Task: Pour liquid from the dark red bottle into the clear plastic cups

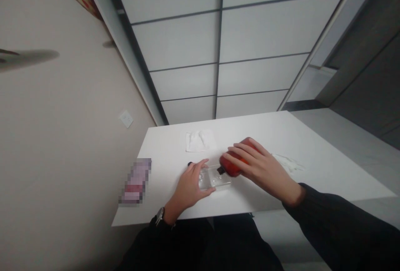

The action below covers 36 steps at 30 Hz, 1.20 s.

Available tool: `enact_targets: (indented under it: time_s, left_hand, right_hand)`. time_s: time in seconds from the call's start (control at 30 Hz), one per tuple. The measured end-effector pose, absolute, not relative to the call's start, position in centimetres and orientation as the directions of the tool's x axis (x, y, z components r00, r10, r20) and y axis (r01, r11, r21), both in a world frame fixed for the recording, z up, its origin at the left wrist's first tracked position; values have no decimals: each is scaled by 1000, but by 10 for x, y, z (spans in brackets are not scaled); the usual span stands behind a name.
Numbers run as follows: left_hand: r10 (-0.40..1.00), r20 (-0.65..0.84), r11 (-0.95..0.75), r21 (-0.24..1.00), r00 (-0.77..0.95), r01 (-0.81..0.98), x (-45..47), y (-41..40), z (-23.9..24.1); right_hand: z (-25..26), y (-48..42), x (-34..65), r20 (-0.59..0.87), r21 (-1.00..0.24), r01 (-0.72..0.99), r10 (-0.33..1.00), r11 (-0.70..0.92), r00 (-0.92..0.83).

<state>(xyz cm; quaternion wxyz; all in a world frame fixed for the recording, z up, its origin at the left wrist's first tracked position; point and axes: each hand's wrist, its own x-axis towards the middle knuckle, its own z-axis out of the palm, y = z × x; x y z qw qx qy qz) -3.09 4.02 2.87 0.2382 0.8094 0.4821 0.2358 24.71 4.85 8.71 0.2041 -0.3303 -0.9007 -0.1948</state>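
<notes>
My right hand (pixel 261 167) is wrapped over a red bottle (pixel 233 167) tipped on its side, its dark nozzle pointing into a small clear container (pixel 215 178). My left hand (pixel 190 185) cups the left side of that clear container and holds it on the white table (pixel 312 146). A watch sits on my left wrist. A small dark cap (pixel 189 164) lies just beyond my left fingers.
A folded white tissue (pixel 200 140) lies further back on the table. A crumpled white piece (pixel 289 163) lies right of my right hand. A blurred-out item (pixel 136 181) rests at the table's left edge. A beige wall with a socket (pixel 126 118) stands left; panelled doors stand behind.
</notes>
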Motion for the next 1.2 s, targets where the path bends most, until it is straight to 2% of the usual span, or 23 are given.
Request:
enact_targets:
  time_s: [0.1,0.23,0.33,0.43,0.53,0.67,0.97,1.03,1.13,1.2]
  left_hand:
    - [896,145,-412,624,420,664,-31,40,30]
    - [896,151,-412,638,419,651,-32,42,29]
    - [902,155,-400,649,403,647,-32,46,28]
    - [909,153,-386,656,387,648,-31,54,28]
    - [908,143,-384,663,395,643,-31,65,30]
    - [901,145,-397,657,409,641,-31,81,34]
    - [885,173,-435,636,431,638,-32,106,35]
    - [874,217,-464,637,435,615,-38,109,36]
    - [876,357,-481,675,324,560,-61,112,40]
    - [901,370,-431,704,227,564,-82,113,39]
  right_hand:
    - [68,47,260,556,16,734,604,679,-571]
    - [38,42,278,597,-383,738,758,556,-261]
    - [15,40,286,479,-662,646,878,381,-27]
    - [-1,42,284,332,-820,518,940,245,82]
    - [-8,50,276,260,-895,396,962,207,82]
    - [-9,67,262,226,-932,300,973,203,44]
    - [-14,103,245,274,-938,213,961,274,-30]
    - [-22,105,247,282,-940,190,959,284,-39]
    - [-38,107,253,310,-939,135,948,318,-75]
    - [-48,107,257,341,-931,107,937,348,-77]
